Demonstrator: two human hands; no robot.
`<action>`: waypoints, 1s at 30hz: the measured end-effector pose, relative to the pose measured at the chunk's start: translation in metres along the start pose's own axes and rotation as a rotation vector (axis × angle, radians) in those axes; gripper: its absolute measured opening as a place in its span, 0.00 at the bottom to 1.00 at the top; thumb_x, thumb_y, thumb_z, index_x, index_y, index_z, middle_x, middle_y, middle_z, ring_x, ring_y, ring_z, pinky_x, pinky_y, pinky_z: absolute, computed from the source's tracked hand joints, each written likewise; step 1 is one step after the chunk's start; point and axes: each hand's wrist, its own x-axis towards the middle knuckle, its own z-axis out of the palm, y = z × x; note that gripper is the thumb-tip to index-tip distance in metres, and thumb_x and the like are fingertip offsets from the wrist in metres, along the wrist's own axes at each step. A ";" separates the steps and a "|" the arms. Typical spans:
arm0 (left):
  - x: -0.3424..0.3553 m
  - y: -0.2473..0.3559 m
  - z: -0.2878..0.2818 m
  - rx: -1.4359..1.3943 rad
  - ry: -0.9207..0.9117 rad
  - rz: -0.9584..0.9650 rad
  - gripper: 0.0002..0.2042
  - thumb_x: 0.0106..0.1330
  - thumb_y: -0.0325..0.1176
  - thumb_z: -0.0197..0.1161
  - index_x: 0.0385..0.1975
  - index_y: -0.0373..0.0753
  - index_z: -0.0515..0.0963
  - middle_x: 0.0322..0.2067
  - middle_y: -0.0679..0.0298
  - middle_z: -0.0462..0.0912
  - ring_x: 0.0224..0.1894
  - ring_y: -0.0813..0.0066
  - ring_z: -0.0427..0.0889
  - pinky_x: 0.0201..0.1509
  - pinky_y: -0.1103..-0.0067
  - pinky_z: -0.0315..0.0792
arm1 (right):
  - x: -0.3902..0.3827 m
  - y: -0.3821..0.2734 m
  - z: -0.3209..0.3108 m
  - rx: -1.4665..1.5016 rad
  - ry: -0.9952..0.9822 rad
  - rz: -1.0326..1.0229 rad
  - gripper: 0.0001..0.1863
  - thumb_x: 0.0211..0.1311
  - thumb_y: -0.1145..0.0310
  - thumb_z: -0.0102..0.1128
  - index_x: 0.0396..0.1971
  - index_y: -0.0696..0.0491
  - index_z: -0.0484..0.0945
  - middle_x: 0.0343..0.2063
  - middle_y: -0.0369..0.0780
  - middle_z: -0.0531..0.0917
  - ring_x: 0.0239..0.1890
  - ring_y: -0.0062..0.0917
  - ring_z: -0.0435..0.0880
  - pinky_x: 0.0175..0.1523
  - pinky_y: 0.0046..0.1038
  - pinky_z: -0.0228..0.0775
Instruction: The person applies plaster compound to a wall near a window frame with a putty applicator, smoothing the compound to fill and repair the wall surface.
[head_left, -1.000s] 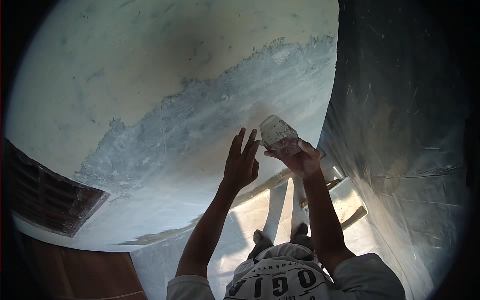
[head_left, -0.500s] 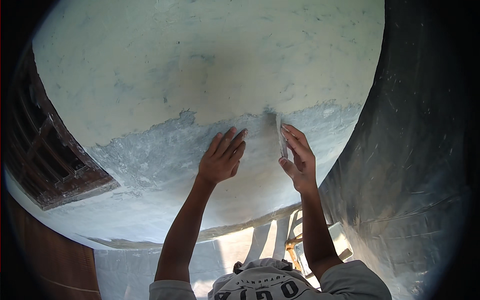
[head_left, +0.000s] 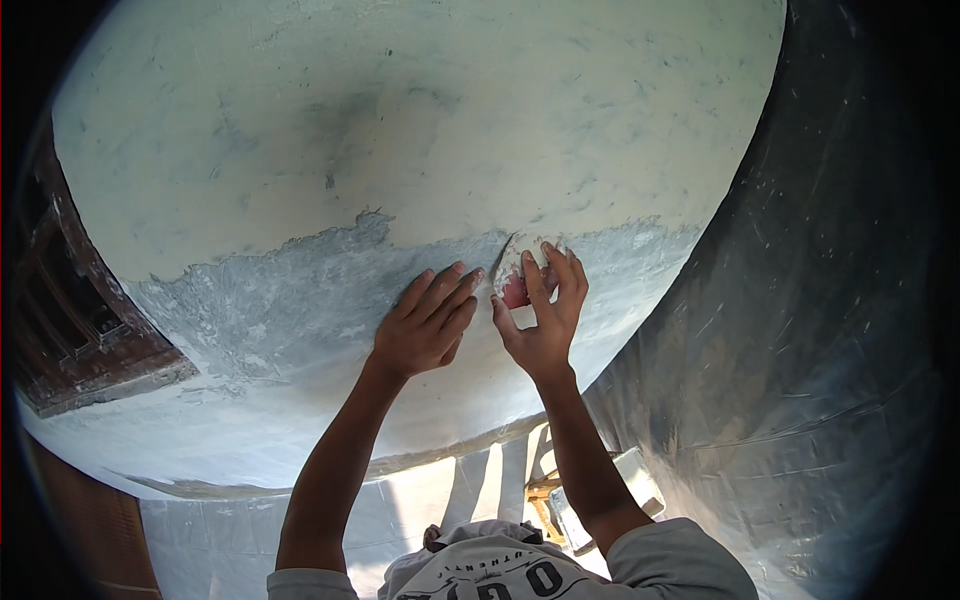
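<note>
Scraper: The flat scraper (head_left: 509, 259) is just right of the centre of the frame, its pale face crusted with white filler and a red patch showing near its lower end. It lies against or very close to the wall (head_left: 430, 160); whether its edge is touching, you cannot tell.
Right hand: Your right hand (head_left: 546, 330), right of centre, is closed on the scraper. Your fingers reach up across its face and right side, and your thumb is at its lower left corner. The red patch sits between thumb and fingers; the crusted part sticks out above and to the left of them.
Left hand: Your left hand (head_left: 420, 328), left of centre, is open and holds nothing. Its fingers are a little spread, pointing up and right, with white smears on a fingertip. It is flat to the wall or just off it, near the scraper but apart from it.
Wall surface: Cream fills the top of the frame; a ragged-edged grey band (head_left: 290, 290) crosses the middle, behind both hands.
Left side: A brown window frame (head_left: 110, 362) is at the left edge, with a brown panel (head_left: 90, 520) at lower left.
Right side: A dark, creased sheet (head_left: 780, 330) hangs.
Lower edge: Your grey shirt (head_left: 470, 572) shows, and a wooden stool (head_left: 543, 507) is near your right forearm.
</note>
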 end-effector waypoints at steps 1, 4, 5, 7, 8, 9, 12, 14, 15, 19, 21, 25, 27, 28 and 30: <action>0.000 0.000 -0.002 -0.040 0.019 -0.002 0.10 0.64 0.32 0.53 0.41 0.42 0.80 0.60 0.65 0.81 0.68 0.65 0.73 0.77 0.64 0.57 | -0.005 0.000 0.001 -0.016 0.002 0.008 0.39 0.42 0.71 0.77 0.61 0.53 0.77 0.65 0.49 0.70 0.67 0.55 0.64 0.69 0.53 0.59; -0.002 0.001 -0.002 -0.068 0.052 -0.014 0.10 0.64 0.31 0.53 0.40 0.41 0.80 0.58 0.63 0.83 0.67 0.65 0.74 0.76 0.65 0.58 | -0.021 -0.003 -0.003 -0.042 -0.022 0.012 0.39 0.42 0.70 0.78 0.61 0.53 0.77 0.65 0.49 0.68 0.67 0.55 0.63 0.69 0.55 0.59; -0.002 -0.001 -0.002 -0.067 0.059 -0.018 0.10 0.64 0.31 0.53 0.40 0.41 0.80 0.58 0.63 0.83 0.67 0.65 0.74 0.76 0.65 0.58 | -0.023 -0.003 -0.003 -0.055 -0.031 0.017 0.38 0.42 0.69 0.77 0.60 0.52 0.77 0.65 0.49 0.68 0.67 0.56 0.62 0.69 0.55 0.61; -0.003 -0.002 -0.005 -0.091 0.060 -0.010 0.10 0.63 0.30 0.53 0.40 0.41 0.80 0.59 0.62 0.82 0.67 0.64 0.73 0.76 0.65 0.58 | -0.006 -0.010 -0.003 -0.045 -0.027 0.031 0.39 0.43 0.69 0.77 0.61 0.52 0.76 0.65 0.49 0.68 0.67 0.56 0.62 0.69 0.55 0.60; -0.004 -0.001 -0.006 -0.095 0.060 -0.014 0.10 0.63 0.30 0.53 0.40 0.41 0.80 0.59 0.62 0.82 0.67 0.64 0.73 0.76 0.65 0.58 | 0.003 -0.011 -0.001 -0.044 0.008 0.029 0.38 0.44 0.69 0.77 0.61 0.52 0.76 0.65 0.49 0.68 0.67 0.56 0.61 0.69 0.56 0.59; -0.002 -0.002 -0.005 -0.103 0.059 -0.009 0.10 0.62 0.30 0.53 0.40 0.41 0.80 0.59 0.61 0.82 0.68 0.64 0.73 0.76 0.65 0.58 | 0.011 -0.009 -0.001 -0.048 0.049 0.022 0.38 0.45 0.69 0.77 0.62 0.52 0.76 0.65 0.49 0.68 0.67 0.56 0.61 0.69 0.56 0.59; -0.003 -0.002 -0.005 -0.127 0.050 -0.003 0.11 0.61 0.30 0.54 0.40 0.40 0.80 0.59 0.61 0.81 0.68 0.63 0.72 0.77 0.65 0.58 | 0.001 -0.004 0.006 -0.059 0.018 0.023 0.38 0.46 0.69 0.77 0.62 0.54 0.75 0.65 0.50 0.67 0.67 0.56 0.61 0.70 0.56 0.58; -0.012 -0.007 -0.008 -0.126 0.035 -0.004 0.11 0.60 0.29 0.54 0.40 0.40 0.80 0.59 0.60 0.81 0.69 0.63 0.72 0.77 0.65 0.58 | -0.019 -0.010 0.012 -0.049 -0.009 0.026 0.38 0.46 0.69 0.77 0.62 0.55 0.75 0.65 0.52 0.67 0.67 0.55 0.63 0.70 0.57 0.57; -0.017 -0.008 -0.010 -0.146 0.015 0.003 0.11 0.60 0.28 0.54 0.40 0.40 0.80 0.59 0.61 0.81 0.69 0.63 0.71 0.77 0.65 0.57 | -0.023 -0.013 0.011 -0.046 -0.007 0.022 0.38 0.46 0.69 0.77 0.62 0.55 0.75 0.65 0.52 0.67 0.67 0.55 0.63 0.70 0.57 0.57; -0.032 -0.018 -0.029 -0.151 -0.060 -0.027 0.07 0.66 0.29 0.57 0.40 0.43 0.79 0.60 0.66 0.81 0.69 0.69 0.72 0.79 0.67 0.55 | -0.005 -0.013 0.006 0.018 0.023 0.045 0.39 0.45 0.71 0.77 0.62 0.56 0.75 0.65 0.52 0.67 0.67 0.55 0.62 0.70 0.57 0.57; -0.036 -0.023 -0.033 -0.094 -0.047 -0.014 0.06 0.67 0.30 0.57 0.40 0.44 0.79 0.60 0.68 0.81 0.68 0.70 0.72 0.78 0.67 0.56 | 0.014 -0.008 0.007 0.088 0.083 0.053 0.38 0.45 0.72 0.76 0.62 0.56 0.75 0.65 0.52 0.67 0.67 0.55 0.62 0.71 0.57 0.57; -0.045 -0.023 -0.031 0.033 -0.033 0.002 0.07 0.70 0.33 0.54 0.40 0.46 0.79 0.60 0.73 0.81 0.68 0.72 0.73 0.77 0.68 0.57 | -0.009 -0.008 0.014 -0.026 0.029 0.019 0.38 0.46 0.72 0.76 0.62 0.57 0.75 0.65 0.52 0.67 0.67 0.55 0.62 0.71 0.57 0.57; -0.047 -0.022 -0.029 0.055 -0.029 -0.006 0.07 0.70 0.33 0.54 0.41 0.47 0.79 0.60 0.74 0.81 0.68 0.73 0.73 0.77 0.68 0.57 | -0.026 -0.009 0.012 -0.039 0.009 0.037 0.38 0.46 0.71 0.76 0.62 0.57 0.75 0.65 0.52 0.67 0.67 0.55 0.62 0.71 0.57 0.56; -0.048 -0.022 -0.029 0.065 -0.031 -0.007 0.07 0.71 0.34 0.53 0.41 0.48 0.79 0.60 0.74 0.81 0.67 0.74 0.73 0.77 0.68 0.57 | -0.029 -0.008 0.009 -0.005 0.004 0.044 0.38 0.46 0.71 0.76 0.62 0.58 0.74 0.66 0.53 0.66 0.67 0.55 0.62 0.71 0.57 0.56; -0.049 -0.023 -0.029 0.074 -0.037 -0.009 0.07 0.71 0.34 0.53 0.41 0.48 0.79 0.60 0.75 0.81 0.67 0.74 0.73 0.77 0.68 0.57 | -0.023 -0.002 0.007 0.075 0.032 0.060 0.38 0.46 0.72 0.75 0.62 0.59 0.74 0.66 0.54 0.66 0.68 0.56 0.62 0.71 0.56 0.56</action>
